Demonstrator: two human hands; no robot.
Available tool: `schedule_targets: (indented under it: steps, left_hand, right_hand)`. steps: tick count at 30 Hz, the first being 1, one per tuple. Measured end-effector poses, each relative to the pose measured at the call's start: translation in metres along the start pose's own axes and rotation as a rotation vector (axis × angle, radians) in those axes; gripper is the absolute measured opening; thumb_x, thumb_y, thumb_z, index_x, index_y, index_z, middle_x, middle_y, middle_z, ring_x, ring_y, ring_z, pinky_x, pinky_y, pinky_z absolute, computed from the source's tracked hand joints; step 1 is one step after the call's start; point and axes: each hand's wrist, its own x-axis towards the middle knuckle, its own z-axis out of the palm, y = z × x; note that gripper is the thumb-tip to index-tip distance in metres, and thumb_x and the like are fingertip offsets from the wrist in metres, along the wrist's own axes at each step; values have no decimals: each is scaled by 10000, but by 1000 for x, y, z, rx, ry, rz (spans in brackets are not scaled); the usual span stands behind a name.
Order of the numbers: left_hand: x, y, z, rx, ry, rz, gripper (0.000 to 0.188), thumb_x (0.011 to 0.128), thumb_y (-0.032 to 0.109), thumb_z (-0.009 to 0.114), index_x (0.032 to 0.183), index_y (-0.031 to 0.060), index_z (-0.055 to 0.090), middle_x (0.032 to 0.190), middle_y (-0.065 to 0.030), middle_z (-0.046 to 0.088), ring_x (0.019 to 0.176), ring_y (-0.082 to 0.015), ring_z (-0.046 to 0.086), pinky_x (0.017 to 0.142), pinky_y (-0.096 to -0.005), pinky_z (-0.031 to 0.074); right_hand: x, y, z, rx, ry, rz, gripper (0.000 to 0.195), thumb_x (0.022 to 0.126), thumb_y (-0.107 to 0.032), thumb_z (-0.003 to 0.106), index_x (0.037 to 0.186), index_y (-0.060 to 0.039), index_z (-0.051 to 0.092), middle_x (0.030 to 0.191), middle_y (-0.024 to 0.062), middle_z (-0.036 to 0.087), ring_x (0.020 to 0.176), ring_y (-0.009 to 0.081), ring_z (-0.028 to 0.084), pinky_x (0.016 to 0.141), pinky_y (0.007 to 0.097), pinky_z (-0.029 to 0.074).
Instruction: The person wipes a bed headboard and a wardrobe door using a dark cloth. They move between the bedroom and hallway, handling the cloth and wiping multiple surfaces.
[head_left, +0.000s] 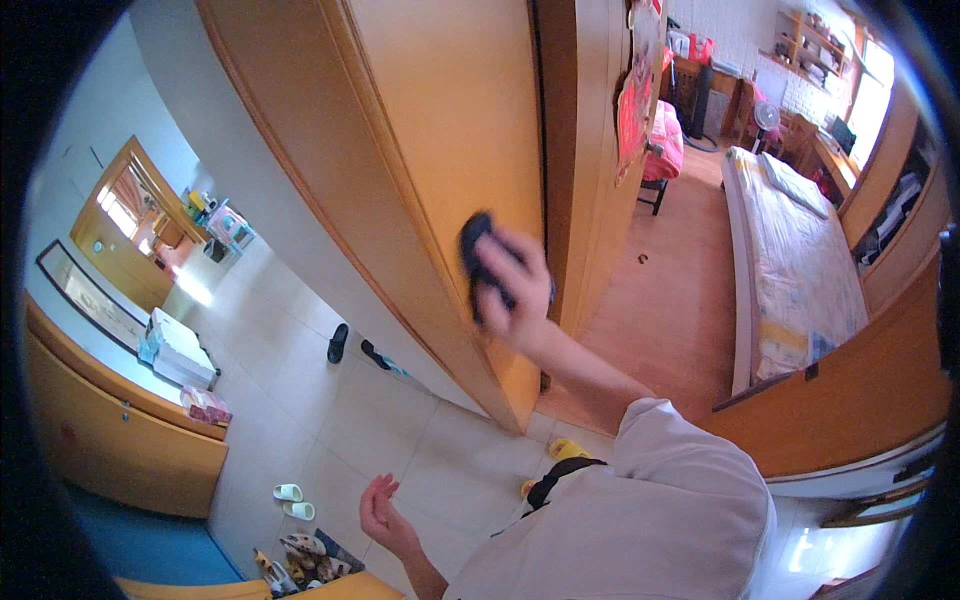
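Observation:
My right hand (517, 289) grips a dark object (475, 244), perhaps a cloth or a brush; motion blur hides its exact kind. The object is against the wooden panel (457, 112) of the door frame, between its moulded trim (360, 90) and the dark gap at the doorway. My right arm reaches up and forward from a pale short sleeve. Lower down, my left hand (386, 517) hangs in the air over the tiled floor (360, 435), its fingers loosely curled and nothing in it.
A door with a red decoration (636, 97) stands beside the panel. Beyond the doorway is a bed (799, 262). Black slippers (338, 343), pale green slippers (300, 511) and a heap of shoes (307, 559) lie on the floor. A wooden cabinet (127, 442) is at left.

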Motion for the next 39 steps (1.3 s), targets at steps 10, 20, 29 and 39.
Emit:
schedule_targets:
  steps: [10,20,29,39]
  left_hand:
    - [9,0,45,-297,13,126,236,891,81,448,994,-70,596,890,-159,647,783,-210,633,718,-318,536]
    - [2,28,83,32,-128,59,218,927,132,492,951,-42,621,824,-129,654,705,-189,638,660,-304,531]
    - [3,14,93,22,-142,68,215,914,129,507,935,-56,615,808,-124,659,691,-176,639,662,-289,522]
    - [-16,-5,56,63,-152,-6,203,910,132,525,932,-54,603,861,-137,635,733,-209,647,645,-314,548]
  right_hand:
    - [183,-6,9,82,175,-87,408,782,-82,602,1189,-66,578,1133,202,540,1007,357,550,878,383,449]
    - [152,84,-1,-34,202,-85,398,801,-47,550,1199,-37,562,1120,201,530,1032,356,534,900,372,437]
    - [215,-2,13,182,147,-320,416,737,-123,623,1154,-111,617,1097,196,563,975,367,569,837,405,469]
    - [243,102,0,29,299,-76,367,810,-119,574,1172,-56,584,1068,192,556,989,354,544,879,399,442]
